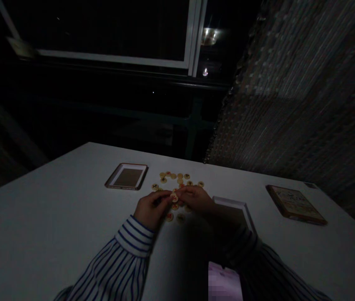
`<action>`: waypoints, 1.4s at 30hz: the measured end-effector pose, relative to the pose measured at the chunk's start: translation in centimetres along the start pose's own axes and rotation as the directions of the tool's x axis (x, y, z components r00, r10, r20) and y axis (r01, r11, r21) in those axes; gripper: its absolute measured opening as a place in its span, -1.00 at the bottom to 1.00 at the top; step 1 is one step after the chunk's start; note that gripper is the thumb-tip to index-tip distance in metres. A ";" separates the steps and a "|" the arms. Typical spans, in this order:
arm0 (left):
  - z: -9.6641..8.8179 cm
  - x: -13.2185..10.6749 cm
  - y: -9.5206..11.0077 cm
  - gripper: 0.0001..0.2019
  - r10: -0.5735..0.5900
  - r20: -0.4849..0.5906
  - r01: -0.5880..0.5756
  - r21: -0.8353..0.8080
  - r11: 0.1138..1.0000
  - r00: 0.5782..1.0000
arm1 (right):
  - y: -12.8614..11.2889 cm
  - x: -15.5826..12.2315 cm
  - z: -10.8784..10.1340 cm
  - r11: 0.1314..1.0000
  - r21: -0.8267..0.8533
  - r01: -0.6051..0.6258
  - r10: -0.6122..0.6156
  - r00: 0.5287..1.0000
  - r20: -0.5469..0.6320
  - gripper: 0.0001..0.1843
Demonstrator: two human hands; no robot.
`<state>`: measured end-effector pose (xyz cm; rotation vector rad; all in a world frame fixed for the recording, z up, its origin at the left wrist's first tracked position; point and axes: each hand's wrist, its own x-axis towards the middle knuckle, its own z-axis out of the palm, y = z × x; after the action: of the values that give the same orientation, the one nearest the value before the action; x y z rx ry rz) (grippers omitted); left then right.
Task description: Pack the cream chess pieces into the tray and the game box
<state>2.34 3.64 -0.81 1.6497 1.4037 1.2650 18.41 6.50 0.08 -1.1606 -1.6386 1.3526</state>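
Several round pale wooden game pieces (177,179) with red or black marks lie scattered on a white table (54,217). My left hand (151,209) and my right hand (196,199) meet over the near side of the pile. Both have their fingers pinched together on one round piece (174,197) held between them. More pieces lie just below my hands (169,217). My sleeves are white with blue stripes.
An open shallow box tray (127,176) lies left of the pieces. Another open tray (233,209) sits right of my right hand, partly in shadow. A flat printed box lid (294,204) lies at the far right. Dark window and woven wall behind.
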 end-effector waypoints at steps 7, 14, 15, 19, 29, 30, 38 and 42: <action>0.2 0.0 0.2 -0.72 -0.077 0.010 0.078 -0.155 0.985 0.997 | 0.0 0.1 -0.3 0.999 0.047 0.022 -0.022 1.000 -0.004 -0.79; 0.3 0.0 -0.2 -0.74 -0.069 -0.020 0.064 -0.171 0.983 0.997 | -1.5 -0.5 -0.8 1.000 0.022 -0.003 0.005 0.998 -0.069 -0.75; 0.2 0.0 -0.2 -0.74 -0.068 -0.016 0.064 -0.165 0.984 0.998 | -1.7 -0.6 -0.9 1.000 0.013 -0.008 0.009 0.998 -0.070 -0.74; 0.1 0.0 0.0 -0.73 -0.065 -0.009 0.063 -0.152 0.986 0.998 | -2.2 -0.7 -1.0 1.000 -0.018 0.004 -0.006 0.995 -0.097 -0.72; 0.2 -0.1 0.2 -0.72 -0.083 -0.014 0.081 -0.108 0.991 0.996 | -3.3 -1.5 -2.3 0.988 -0.116 0.100 -0.107 0.993 -0.053 -0.73; 0.2 -0.1 0.2 -0.71 -0.090 -0.010 0.088 -0.118 0.989 0.996 | -3.5 -1.7 -2.5 0.985 -0.135 0.107 -0.115 0.992 -0.052 -0.74; 0.1 -0.2 0.5 -0.67 -0.098 -0.006 0.096 -0.121 0.988 0.995 | -4.9 -4.3 -5.3 0.911 -0.399 0.107 -0.154 0.984 -0.088 -0.72; 0.2 -0.3 0.5 -0.68 -0.059 -0.061 0.053 -0.091 0.994 0.996 | -4.8 -5.4 -7.1 0.845 -0.517 0.136 -0.205 0.976 -0.079 -0.72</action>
<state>2.69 3.29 -0.50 1.5124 1.4004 1.3393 25.83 3.65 6.38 -1.3244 -2.0140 0.7227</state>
